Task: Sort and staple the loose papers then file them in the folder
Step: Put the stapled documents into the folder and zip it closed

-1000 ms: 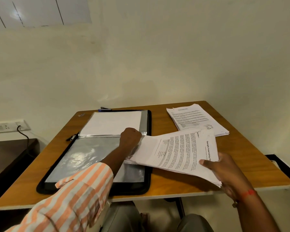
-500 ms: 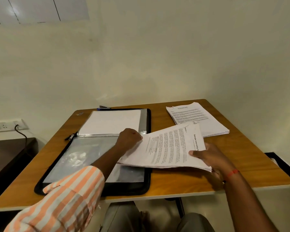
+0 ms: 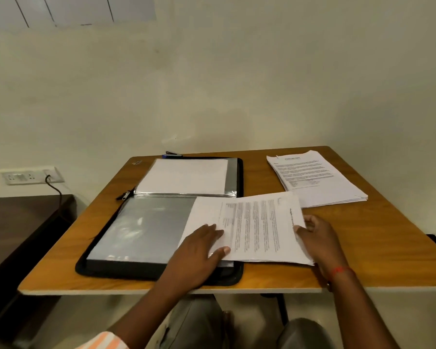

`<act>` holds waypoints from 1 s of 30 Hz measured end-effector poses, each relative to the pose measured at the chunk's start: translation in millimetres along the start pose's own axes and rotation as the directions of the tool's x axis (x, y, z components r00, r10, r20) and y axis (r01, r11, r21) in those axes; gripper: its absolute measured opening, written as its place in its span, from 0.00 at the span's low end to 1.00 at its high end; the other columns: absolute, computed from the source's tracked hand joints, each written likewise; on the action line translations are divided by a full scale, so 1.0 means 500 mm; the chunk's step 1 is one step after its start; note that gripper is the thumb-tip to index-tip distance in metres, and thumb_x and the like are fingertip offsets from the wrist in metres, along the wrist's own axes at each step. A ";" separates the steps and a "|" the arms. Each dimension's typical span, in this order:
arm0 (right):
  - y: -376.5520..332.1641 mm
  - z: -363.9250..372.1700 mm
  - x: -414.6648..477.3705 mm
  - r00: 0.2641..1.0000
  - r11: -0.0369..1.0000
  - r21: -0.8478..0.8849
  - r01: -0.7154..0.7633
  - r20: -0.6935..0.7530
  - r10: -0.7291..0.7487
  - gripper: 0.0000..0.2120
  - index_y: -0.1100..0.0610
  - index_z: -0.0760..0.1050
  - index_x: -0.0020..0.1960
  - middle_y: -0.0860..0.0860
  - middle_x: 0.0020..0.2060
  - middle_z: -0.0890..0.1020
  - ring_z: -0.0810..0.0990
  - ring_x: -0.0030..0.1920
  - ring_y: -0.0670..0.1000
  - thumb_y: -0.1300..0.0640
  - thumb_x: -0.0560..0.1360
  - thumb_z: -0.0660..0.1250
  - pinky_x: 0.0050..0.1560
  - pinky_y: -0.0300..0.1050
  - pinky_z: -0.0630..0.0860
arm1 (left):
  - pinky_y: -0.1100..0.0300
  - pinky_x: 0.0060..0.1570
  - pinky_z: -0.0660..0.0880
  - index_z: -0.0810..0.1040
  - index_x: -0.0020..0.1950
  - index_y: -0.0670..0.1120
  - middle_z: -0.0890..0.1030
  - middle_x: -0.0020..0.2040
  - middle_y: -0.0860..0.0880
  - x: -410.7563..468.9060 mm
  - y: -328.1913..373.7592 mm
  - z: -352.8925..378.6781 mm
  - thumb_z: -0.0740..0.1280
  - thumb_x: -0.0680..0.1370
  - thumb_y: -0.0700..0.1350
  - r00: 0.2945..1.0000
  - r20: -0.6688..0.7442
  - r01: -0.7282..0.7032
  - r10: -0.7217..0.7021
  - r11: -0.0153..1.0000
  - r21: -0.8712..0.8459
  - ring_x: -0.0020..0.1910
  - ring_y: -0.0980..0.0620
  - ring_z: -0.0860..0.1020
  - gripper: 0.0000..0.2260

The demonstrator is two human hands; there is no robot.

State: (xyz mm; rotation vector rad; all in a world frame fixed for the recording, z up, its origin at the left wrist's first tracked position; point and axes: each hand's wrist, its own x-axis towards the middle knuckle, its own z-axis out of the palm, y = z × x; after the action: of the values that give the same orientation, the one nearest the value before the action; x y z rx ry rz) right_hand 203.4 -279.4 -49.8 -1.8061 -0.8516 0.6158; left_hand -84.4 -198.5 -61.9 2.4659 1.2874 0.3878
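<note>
- Printed white paper sheaf: on open black zip folder's near-right corner.
- Thick printed paper stack: right of folder.
- Small blue object: just behind folder.

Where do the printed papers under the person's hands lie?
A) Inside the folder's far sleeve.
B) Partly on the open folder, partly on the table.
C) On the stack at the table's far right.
B: the papers overlap the near right corner of the folder and stick out over the table, the left hand flat on them, the right hand gripping their edge.
</note>
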 end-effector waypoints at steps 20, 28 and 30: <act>-0.065 0.210 -0.042 0.994 0.996 -0.008 0.091 0.061 -0.090 0.07 0.51 0.81 0.53 0.46 0.49 0.84 0.84 0.46 0.47 0.58 0.81 0.66 0.44 0.43 0.84 | 0.67 0.63 0.65 0.70 0.69 0.60 0.73 0.70 0.60 -0.022 0.014 -0.005 0.66 0.77 0.66 0.995 -0.097 0.001 -0.017 0.986 -0.164 0.66 0.60 0.71 0.23; -0.083 0.255 -0.013 0.964 0.989 -0.080 0.120 0.247 -0.097 0.16 0.53 0.84 0.56 0.47 0.54 0.85 0.83 0.52 0.48 0.64 0.80 0.60 0.56 0.47 0.81 | 0.74 0.58 0.60 0.71 0.69 0.59 0.73 0.66 0.62 -0.025 0.015 -0.012 0.71 0.73 0.65 0.995 -0.095 -0.041 0.022 0.978 -0.205 0.61 0.65 0.69 0.27; -0.084 0.269 -0.006 0.961 0.983 -0.114 0.142 0.254 -0.110 0.16 0.52 0.85 0.55 0.47 0.54 0.86 0.84 0.52 0.48 0.65 0.79 0.61 0.57 0.50 0.82 | 0.77 0.55 0.60 0.71 0.68 0.59 0.74 0.64 0.62 -0.025 0.016 -0.013 0.73 0.73 0.63 0.995 -0.099 -0.050 0.029 0.975 -0.216 0.59 0.67 0.68 0.26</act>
State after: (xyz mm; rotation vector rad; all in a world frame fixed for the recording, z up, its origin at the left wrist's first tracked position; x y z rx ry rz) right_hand 91.4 -194.5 -60.0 -1.7981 -1.1912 0.7263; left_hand -87.7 -212.2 -53.8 2.3148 1.1649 0.6298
